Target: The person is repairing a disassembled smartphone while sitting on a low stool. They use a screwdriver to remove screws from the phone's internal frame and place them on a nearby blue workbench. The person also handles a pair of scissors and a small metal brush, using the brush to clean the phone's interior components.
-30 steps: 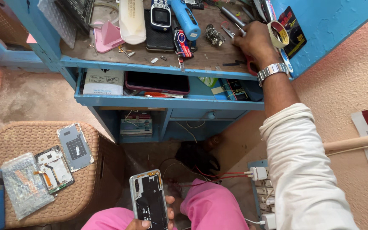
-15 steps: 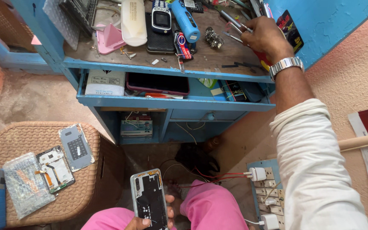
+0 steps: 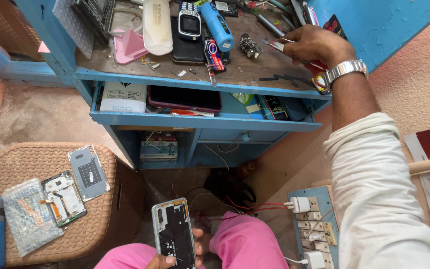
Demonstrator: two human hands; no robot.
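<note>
Cluttered blue workbench (image 3: 185,79), sandy floor (image 3: 41,119).

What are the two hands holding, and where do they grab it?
The left hand holds the opened phone by its bottom end. The right hand pinches metal tweezers at one end, above the desk.

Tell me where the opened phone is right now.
In the head view, the opened phone sits bottom centre, held in the left hand above the pink-clad lap, right of the wicker stool.

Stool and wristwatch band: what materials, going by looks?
Stool: woven cane or wicker, matte tan; the basket-weave pattern shows. Could be synthetic rattan.
Wristwatch band on the right hand: metal, likely polished steel; silvery linked segments catch light.
</note>
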